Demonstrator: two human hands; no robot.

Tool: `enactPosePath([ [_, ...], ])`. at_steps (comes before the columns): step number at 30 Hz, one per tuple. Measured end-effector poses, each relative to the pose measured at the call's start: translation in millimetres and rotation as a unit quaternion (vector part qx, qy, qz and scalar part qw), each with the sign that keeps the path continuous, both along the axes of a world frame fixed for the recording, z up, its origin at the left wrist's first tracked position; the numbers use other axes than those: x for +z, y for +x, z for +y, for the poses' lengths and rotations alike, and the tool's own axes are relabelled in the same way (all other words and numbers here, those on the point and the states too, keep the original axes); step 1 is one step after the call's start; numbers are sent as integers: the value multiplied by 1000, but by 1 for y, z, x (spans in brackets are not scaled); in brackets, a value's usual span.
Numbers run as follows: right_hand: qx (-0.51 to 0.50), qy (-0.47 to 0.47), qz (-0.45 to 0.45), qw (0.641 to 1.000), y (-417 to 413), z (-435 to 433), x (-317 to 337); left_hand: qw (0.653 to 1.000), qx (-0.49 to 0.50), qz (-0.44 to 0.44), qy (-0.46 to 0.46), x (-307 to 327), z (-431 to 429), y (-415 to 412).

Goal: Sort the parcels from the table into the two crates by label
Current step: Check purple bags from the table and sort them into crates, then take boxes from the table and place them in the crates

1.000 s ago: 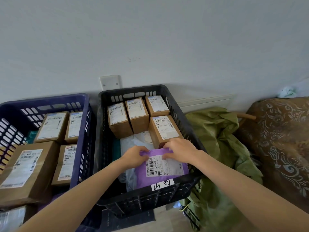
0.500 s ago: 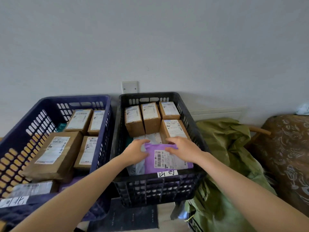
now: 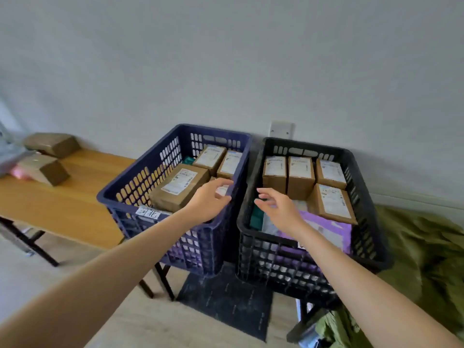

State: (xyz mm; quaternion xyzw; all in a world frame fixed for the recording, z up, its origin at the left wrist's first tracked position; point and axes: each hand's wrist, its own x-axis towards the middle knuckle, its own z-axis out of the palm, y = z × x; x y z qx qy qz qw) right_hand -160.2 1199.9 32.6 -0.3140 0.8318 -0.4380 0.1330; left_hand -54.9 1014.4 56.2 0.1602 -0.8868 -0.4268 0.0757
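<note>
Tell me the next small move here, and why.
Probably reach the left hand toward the brown cardboard boxes on the wooden table: it and the right hand are open and empty, and the purple plastic mailer lies in the black plastic crate.

Two crates side by side before the wall: left crate (image 3: 108, 200) and right crate (image 3: 276, 262), walls nearly touching. On the wall behind them, a socket plate (image 3: 281, 129). Left of the left crate, a worktop (image 3: 62, 204); at its far left end, a parcel (image 3: 42, 168) with a second parcel (image 3: 52, 144) behind it.

In the left crate, a pair of boxes (image 3: 209, 156) at the back, a larger box (image 3: 179, 187) in front.

In the right crate, a row of three boxes (image 3: 300, 172) at the back, a fourth box (image 3: 334, 203) before the rightmost, a flat mailer (image 3: 331, 229) nearest the front wall.

Right of the right crate, a sack (image 3: 421, 247). On the floor below, a mat (image 3: 226, 305).

Left hand (image 3: 208, 202) over the left crate's right rim, right hand (image 3: 278, 209) over the right crate's left side, hands apart.
</note>
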Motion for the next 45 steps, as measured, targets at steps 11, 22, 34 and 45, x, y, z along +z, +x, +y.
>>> enactPosePath([
  [11,77,-58,-42,994,85,-162,1,987,153,28,36,4,-126,126],
  [22,139,-48,-55,988,202,-387,5,968,246,50,28,0,-328,255],
  [34,105,-22,-89,990,275,-570,-18,952,294,37,82,-25,-526,341],
  [45,83,7,-119,989,248,-701,-68,944,314,8,103,-69,-655,327],
])
